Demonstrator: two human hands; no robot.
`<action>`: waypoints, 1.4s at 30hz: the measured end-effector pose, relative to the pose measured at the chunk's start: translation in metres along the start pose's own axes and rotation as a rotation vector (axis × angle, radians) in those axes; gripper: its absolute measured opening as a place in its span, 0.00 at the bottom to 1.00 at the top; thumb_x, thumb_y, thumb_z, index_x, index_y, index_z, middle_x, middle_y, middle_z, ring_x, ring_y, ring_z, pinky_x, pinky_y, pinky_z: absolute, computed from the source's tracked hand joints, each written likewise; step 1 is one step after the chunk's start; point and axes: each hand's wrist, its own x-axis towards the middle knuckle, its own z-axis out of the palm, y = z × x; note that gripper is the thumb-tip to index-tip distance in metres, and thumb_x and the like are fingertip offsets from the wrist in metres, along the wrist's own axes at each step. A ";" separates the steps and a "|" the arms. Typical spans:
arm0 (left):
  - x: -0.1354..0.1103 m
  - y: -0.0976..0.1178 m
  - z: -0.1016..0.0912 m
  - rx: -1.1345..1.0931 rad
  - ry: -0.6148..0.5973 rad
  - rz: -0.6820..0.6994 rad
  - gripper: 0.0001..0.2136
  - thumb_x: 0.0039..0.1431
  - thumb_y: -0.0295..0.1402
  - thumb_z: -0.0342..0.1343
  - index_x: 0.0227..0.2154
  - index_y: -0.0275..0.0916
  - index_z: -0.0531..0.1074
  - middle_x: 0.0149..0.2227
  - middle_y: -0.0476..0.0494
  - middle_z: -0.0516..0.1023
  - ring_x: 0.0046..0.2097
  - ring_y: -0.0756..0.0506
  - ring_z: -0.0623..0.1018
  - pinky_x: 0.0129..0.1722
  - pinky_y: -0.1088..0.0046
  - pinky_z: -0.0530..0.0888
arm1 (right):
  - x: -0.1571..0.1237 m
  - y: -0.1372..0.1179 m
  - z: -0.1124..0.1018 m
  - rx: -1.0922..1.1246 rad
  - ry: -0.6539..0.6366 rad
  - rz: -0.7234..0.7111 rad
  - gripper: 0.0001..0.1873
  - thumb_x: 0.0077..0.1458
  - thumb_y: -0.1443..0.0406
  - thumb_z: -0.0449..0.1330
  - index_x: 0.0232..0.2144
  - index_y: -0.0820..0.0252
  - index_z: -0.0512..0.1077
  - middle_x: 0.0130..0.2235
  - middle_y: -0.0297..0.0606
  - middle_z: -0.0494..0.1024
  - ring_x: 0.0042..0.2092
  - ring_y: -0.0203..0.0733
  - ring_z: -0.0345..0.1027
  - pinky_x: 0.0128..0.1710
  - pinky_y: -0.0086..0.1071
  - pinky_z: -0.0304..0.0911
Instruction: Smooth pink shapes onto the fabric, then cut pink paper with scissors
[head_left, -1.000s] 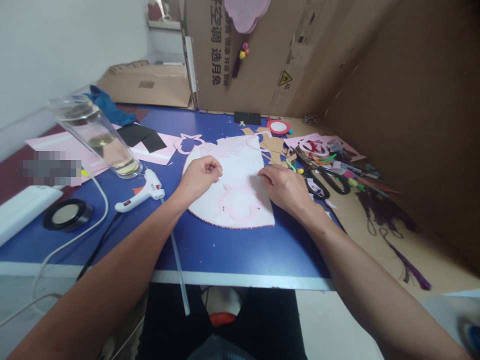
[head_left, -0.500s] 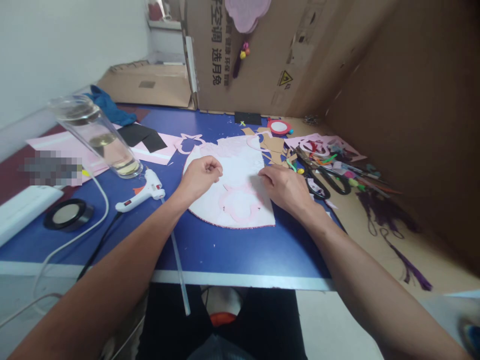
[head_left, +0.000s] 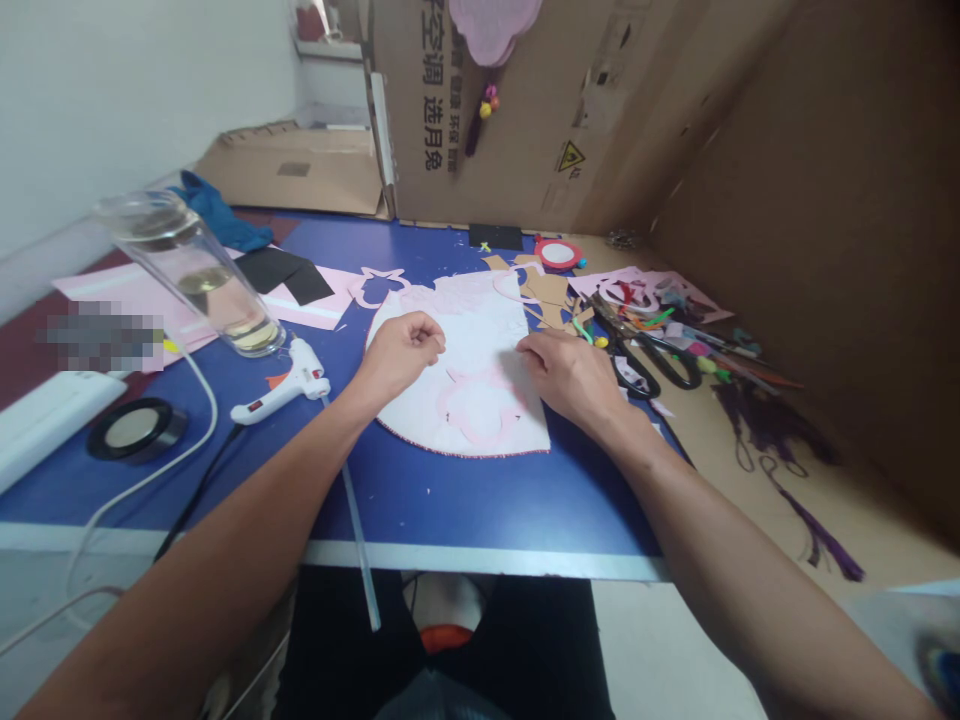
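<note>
A white sheet [head_left: 472, 330] with a curved, red-trimmed lower edge lies on the blue table. On its lower part is a pale pink flower-shaped outline [head_left: 481, 408] with small dark marks. My left hand [head_left: 409, 350] is over the sheet's left side, fingers curled together. Above the right edge of the sheet, my right hand [head_left: 566, 370] is closed with the fingers pointing inward. What either hand pinches, if anything, cannot be made out. Left of my left hand lies a white glue gun [head_left: 289, 385] with a long clear glue stick [head_left: 360, 545] sticking out of its back.
At left stand a glass bottle [head_left: 217, 290] with liquid and a roll of black tape [head_left: 139, 428]. Scissors [head_left: 645, 350], pink paper scraps [head_left: 637, 285], brown pieces [head_left: 551, 292] and purple tassels [head_left: 780, 425] spread out at right. A cardboard wall [head_left: 517, 190] closes off the back.
</note>
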 end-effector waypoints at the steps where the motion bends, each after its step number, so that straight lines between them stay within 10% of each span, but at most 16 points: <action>1: 0.000 0.000 0.000 0.001 -0.001 0.000 0.04 0.57 0.26 0.63 0.29 0.41 0.78 0.26 0.47 0.80 0.32 0.47 0.81 0.33 0.71 0.74 | 0.000 0.000 0.000 0.001 0.000 0.000 0.17 0.72 0.69 0.56 0.47 0.57 0.86 0.50 0.46 0.88 0.48 0.52 0.80 0.41 0.38 0.64; 42: 0.000 -0.001 0.001 0.012 -0.010 -0.015 0.04 0.59 0.26 0.62 0.30 0.41 0.77 0.28 0.47 0.80 0.32 0.47 0.81 0.34 0.70 0.74 | 0.000 0.000 0.000 0.000 -0.007 -0.001 0.17 0.71 0.70 0.56 0.48 0.57 0.86 0.49 0.46 0.88 0.48 0.52 0.80 0.40 0.39 0.63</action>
